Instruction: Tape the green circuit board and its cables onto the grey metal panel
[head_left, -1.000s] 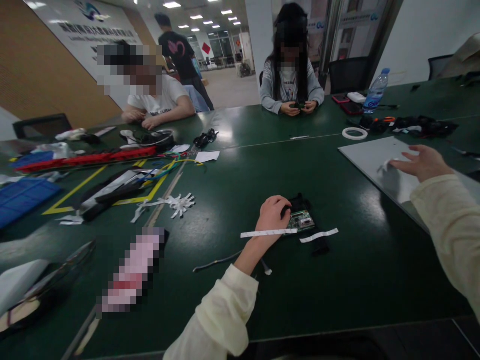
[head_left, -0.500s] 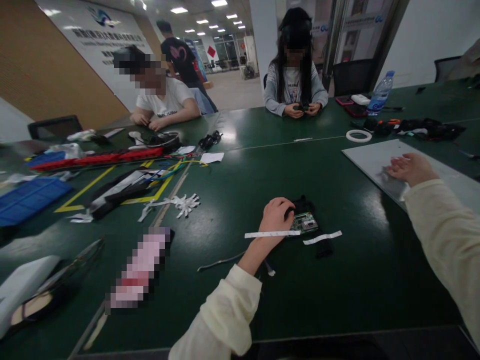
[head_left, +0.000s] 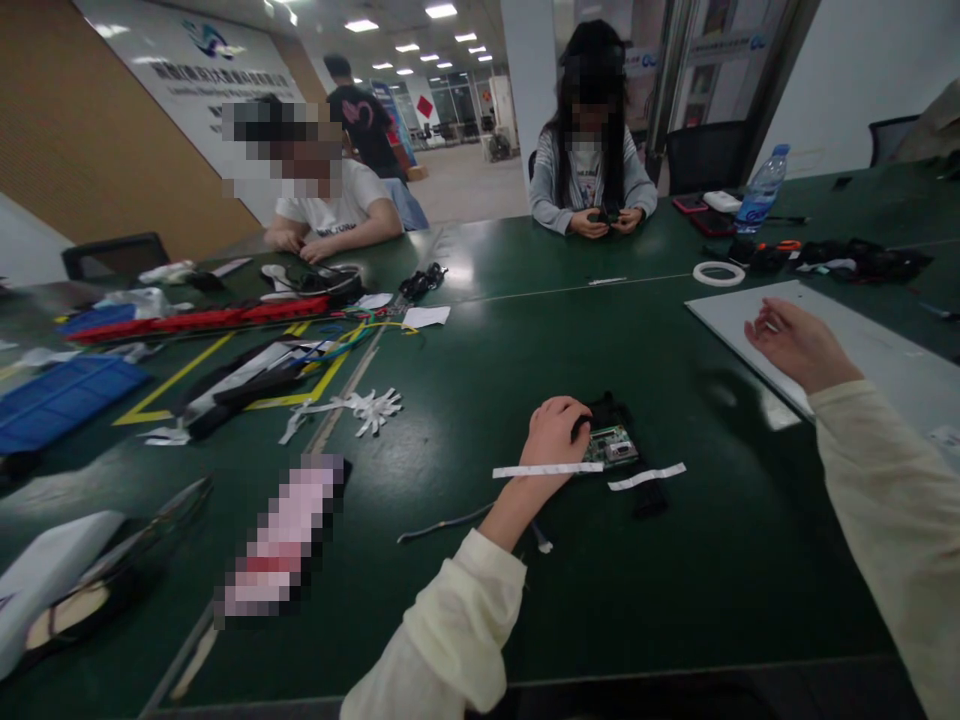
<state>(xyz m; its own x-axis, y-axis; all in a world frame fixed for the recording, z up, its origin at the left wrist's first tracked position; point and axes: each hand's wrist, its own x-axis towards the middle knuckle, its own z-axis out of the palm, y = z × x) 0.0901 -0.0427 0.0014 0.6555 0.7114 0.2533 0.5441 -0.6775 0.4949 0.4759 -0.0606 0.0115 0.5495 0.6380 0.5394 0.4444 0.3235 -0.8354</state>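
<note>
My left hand [head_left: 553,438] is closed on the left side of a black-cased circuit board [head_left: 613,445] lying on the green table. The hand covers part of that board. One white paper strip [head_left: 547,469] lies across my left wrist, and another white strip [head_left: 647,476] rests by the board's lower edge. Over the edge of a pale grey panel [head_left: 795,297], my right hand [head_left: 799,340] is raised with its fingers curled together. A small pale spot shows between those fingers, too small to name. A thin grey cable [head_left: 442,525] runs under my left wrist.
A pixelated pink object [head_left: 285,540] and a heap of white strips [head_left: 371,410] lie to the left. Farther off are a tape roll [head_left: 718,273], a water bottle [head_left: 763,190], a blue tray [head_left: 67,400] and tangled wires. Two people sit across the table.
My right hand has moved a little left and up, and its fingers have drawn closer together. The left hand keeps its place on the circuit board.
</note>
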